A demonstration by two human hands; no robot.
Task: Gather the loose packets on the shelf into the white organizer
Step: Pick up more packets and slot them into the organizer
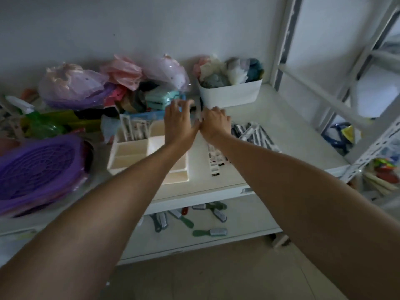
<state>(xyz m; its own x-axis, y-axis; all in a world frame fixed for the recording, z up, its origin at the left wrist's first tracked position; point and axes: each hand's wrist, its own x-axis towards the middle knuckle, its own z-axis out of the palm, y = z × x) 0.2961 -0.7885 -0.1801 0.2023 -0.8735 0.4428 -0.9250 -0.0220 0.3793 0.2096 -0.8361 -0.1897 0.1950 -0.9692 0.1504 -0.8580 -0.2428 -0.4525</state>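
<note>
The white organizer (129, 152) with several compartments lies on the shelf's middle; a few packets (134, 128) stand in its back-left compartment. Loose black-and-white packets (253, 135) lie on the shelf to its right, and more packets (214, 163) lie beside its right wall. My left hand (177, 122) hovers over the organizer's back right corner with fingers spread. My right hand (214, 122) touches it, fingers curled down on a blurred dark-and-white packet (199, 111) that sticks up between the two hands.
A white bin (231, 94) of cloths stands behind my hands. Plastic bags (73, 85) and a blue tray (149, 114) crowd the back left, purple baskets (39, 169) the front left. Brushes (210, 231) lie on the lower shelf. White rack posts (283, 40) rise at right.
</note>
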